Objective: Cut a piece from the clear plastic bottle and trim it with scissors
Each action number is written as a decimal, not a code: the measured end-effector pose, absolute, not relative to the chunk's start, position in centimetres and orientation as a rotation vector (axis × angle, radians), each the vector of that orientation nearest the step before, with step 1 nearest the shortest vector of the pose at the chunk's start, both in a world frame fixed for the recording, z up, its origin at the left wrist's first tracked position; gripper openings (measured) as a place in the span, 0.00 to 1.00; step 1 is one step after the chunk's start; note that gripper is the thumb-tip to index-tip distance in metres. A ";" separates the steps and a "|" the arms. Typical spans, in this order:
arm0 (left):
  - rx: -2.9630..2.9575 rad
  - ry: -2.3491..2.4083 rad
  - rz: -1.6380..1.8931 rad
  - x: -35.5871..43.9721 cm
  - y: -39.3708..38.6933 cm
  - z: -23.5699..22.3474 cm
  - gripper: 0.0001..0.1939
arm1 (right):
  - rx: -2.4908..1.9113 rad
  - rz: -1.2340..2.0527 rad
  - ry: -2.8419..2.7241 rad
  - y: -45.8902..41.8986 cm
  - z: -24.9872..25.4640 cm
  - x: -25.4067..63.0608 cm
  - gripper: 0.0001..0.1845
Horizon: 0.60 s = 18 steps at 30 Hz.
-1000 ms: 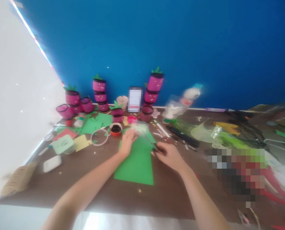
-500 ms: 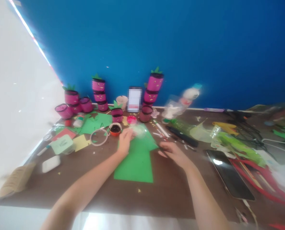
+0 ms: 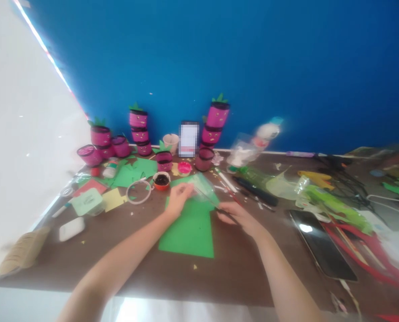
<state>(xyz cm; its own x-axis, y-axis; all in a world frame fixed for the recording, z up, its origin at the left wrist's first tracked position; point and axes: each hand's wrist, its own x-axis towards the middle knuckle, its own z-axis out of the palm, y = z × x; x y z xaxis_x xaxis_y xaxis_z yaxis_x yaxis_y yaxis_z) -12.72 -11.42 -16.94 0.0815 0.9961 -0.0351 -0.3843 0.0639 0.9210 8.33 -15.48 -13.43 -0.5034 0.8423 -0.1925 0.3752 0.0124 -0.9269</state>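
My left hand [image 3: 181, 197] is closed in a pinch on a piece of clear plastic [image 3: 204, 184], above the green sheets. From the right, my right hand [image 3: 238, 215] grips what look like scissors [image 3: 206, 197], with thin pale blades and a dark handle. The blades point left and overlap the plastic in view; blur hides whether they touch it. Below both hands lies a green sheet [image 3: 188, 235] on the brown table [image 3: 239, 268]. Just beyond my left hand stands a small orange-red cup [image 3: 161, 181] with dark contents. Close by sits a pink round lid [image 3: 184, 168].
Stacked magenta cups with faces [image 3: 141, 134] stand along the blue wall, near a lit phone [image 3: 188, 138]. A dark phone [image 3: 322, 243] lies to the right beside red-handled scissors [image 3: 370, 250]. Leftward are a tape ring [image 3: 138, 192], a white case [image 3: 72, 229] and a cardboard piece [image 3: 24, 250].
My right hand has moved slightly left, bringing the scissors' blades up to the plastic. My left hand has shifted a little right and down with the plastic, which is less blurred.
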 end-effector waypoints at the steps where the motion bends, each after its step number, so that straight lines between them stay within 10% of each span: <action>1: 0.929 0.903 1.286 -12.7 -11.4 -17.0 0.17 | -1.239 1.492 -1.885 -15.4 -13.5 8.4 0.26; 18: 0.939 0.912 1.308 -12.6 -11.6 -16.4 0.20 | -1.270 1.562 -1.790 -15.6 -13.6 7.8 0.24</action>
<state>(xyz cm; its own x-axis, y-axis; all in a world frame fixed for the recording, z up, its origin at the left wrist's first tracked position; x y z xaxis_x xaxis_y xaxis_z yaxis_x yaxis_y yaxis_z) -12.64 -11.57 -16.38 0.0523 0.9985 -0.0158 -0.3604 0.0337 0.9322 7.81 -15.64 -13.57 -0.4784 0.8469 -0.2321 0.3446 -0.0621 -0.9367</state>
